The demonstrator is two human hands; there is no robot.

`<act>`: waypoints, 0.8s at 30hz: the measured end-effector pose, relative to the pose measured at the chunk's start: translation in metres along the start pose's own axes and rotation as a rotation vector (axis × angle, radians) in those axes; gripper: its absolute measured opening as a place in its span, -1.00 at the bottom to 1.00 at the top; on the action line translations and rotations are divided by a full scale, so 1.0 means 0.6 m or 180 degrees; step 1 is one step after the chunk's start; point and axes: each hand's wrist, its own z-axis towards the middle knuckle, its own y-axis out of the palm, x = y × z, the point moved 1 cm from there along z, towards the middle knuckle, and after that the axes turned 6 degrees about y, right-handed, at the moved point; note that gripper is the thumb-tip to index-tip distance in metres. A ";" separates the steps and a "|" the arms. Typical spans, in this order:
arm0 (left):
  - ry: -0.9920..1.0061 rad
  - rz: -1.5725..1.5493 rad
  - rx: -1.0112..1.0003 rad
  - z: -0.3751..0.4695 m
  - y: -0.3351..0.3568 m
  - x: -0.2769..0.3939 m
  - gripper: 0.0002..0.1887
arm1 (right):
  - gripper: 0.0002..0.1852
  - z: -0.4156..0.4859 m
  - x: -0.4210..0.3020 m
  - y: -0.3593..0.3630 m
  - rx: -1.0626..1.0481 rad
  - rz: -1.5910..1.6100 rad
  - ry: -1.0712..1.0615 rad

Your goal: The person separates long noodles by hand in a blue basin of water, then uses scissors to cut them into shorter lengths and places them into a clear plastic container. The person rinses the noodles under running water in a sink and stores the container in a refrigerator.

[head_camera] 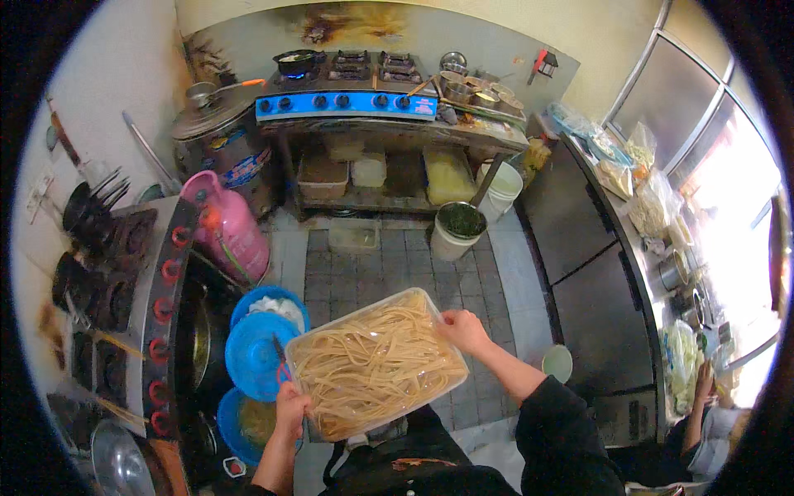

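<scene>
A clear plastic tub of wide, flat noodles [375, 363] hangs tilted in front of my body, over the tiled floor. My left hand [291, 409] grips its lower left side. At the upper right edge, my right hand [462, 330] has its fingers closed on the rim. What looks like a pair of scissors with red handles [283, 372] shows just above my left hand, against a blue basin [251, 347]; whether the hand holds it I cannot tell. The noodles lie in a loose layer, and a shiny film seems to cover them.
A blue-fronted gas stove [344, 102] with a pan [296, 61] over a lit burner stands ahead. Left are a pink gas cylinder [229, 229] and another stove [133, 279]. A bucket of greens [458, 239] is on the floor. A co-worker's hand [704, 378] is far right, by the counter.
</scene>
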 end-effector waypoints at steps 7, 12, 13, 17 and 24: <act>-0.0083 -0.0010 0.0320 0.241 0.185 -0.023 -0.79 | -0.71 0.361 0.040 -0.069 -0.0067 -0.0416 -0.0226; -0.0302 -0.0253 0.0407 0.390 0.303 -0.025 -0.78 | -0.71 0.598 0.051 -0.079 -0.0377 -0.0668 -0.0164; -0.0298 -0.0311 0.0414 0.425 0.324 -0.026 -0.78 | -0.71 0.651 0.055 -0.074 -0.0393 -0.0705 -0.0205; -0.0203 -0.0324 0.0715 0.585 0.386 -0.105 -0.79 | -0.71 0.836 0.054 -0.048 -0.0526 -0.0941 -0.0228; -0.0277 -0.0027 0.0695 0.821 0.487 -0.236 -0.80 | -0.68 1.131 0.151 0.048 -0.0508 -0.1095 -0.0598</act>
